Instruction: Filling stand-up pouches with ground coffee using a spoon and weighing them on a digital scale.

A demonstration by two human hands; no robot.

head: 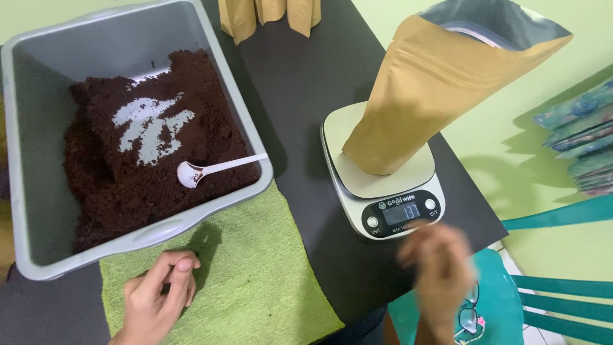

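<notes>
Pouch (408, 96) standing open on scale (357, 185), spoon (214, 168) resting in powder (159, 166) — left hand (156, 300) loosely curled, empty; right hand (437, 268) blurred, grip unreadable — sealing left

My left hand (156, 297) and right hand (440, 268) are bare: no gloves, rings, watch or sleeves; the right one shows blurred.

One grey tub (38, 211) of dark brown powder (166, 185), at 10 o'clock. One white spoon (217, 168) in it. One green cloth (255, 281), 6 o'clock. One kitchen scale (383, 191), 3 o'clock, bearing one open tan pouch (421, 96). Three more tan pouches (268, 16), 12 o'clock. Two hands: left (156, 300), right (440, 275), blurred.
</notes>
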